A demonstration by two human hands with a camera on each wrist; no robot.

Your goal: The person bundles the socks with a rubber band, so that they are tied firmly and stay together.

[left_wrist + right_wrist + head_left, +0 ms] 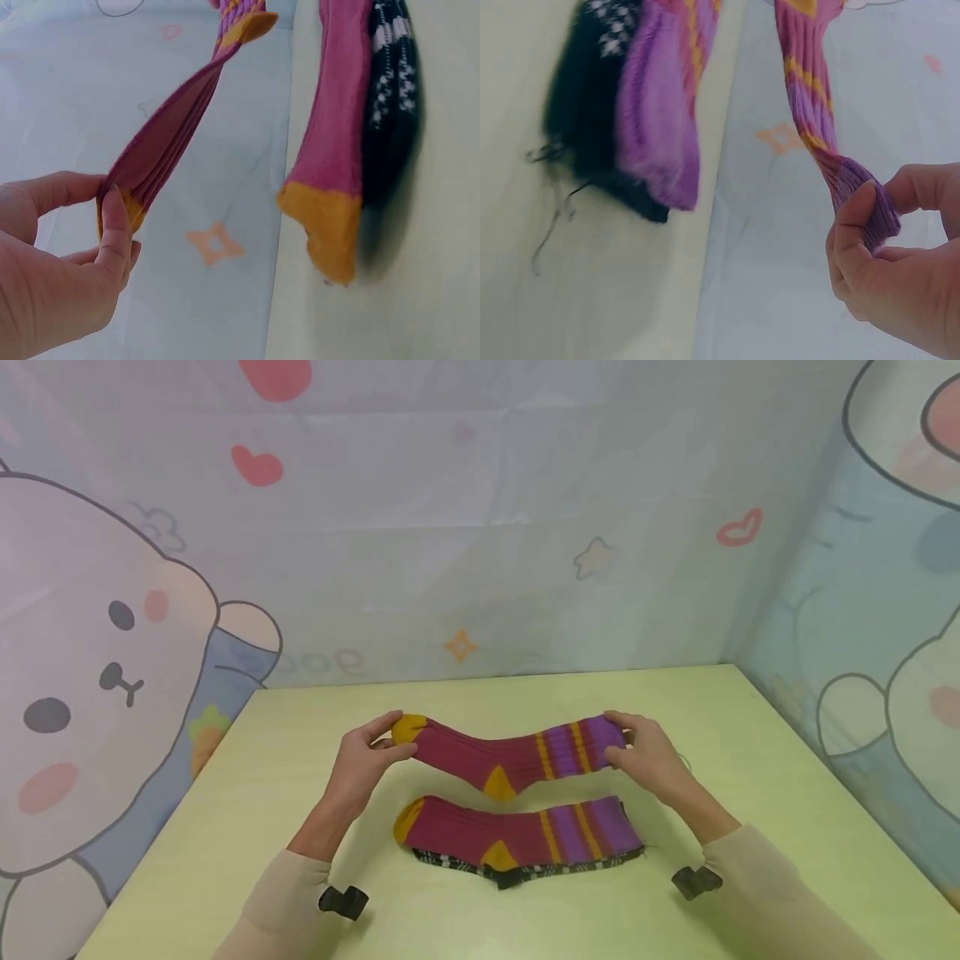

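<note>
We saw a maroon sock (472, 758) with a yellow toe and heel and a striped purple cuff, held up over the middle of the table and stretched lengthwise between two hands. The left hand (362, 768) pinched the toe end between thumb and fingers; the right hand (648, 758) gripped the cuff the same way. Just nearer the person lay a matching sock (472, 831), toe likewise to the left, resting on dark patterned hosiery (504, 878); we could not tell how many pieces lay in that dark layer.

We judged the small pinch at the toe the likeliest weak point: if it slipped, the sock could swing down from the cuff. Uneven pulling might have twisted the ribbing, and a careless lowering could have pushed the matching sock askew. Loose threads (550, 152) at the dark layer's end looked apt to catch on a finger.

The table's (225, 827) far edge ran behind the held sock, with the printed backdrop (450, 527) rising just past it, so we reckoned reaching forward was the tightest direction. To the left and right of the hands, the pale surface gave far more room for sideways movement.
</note>
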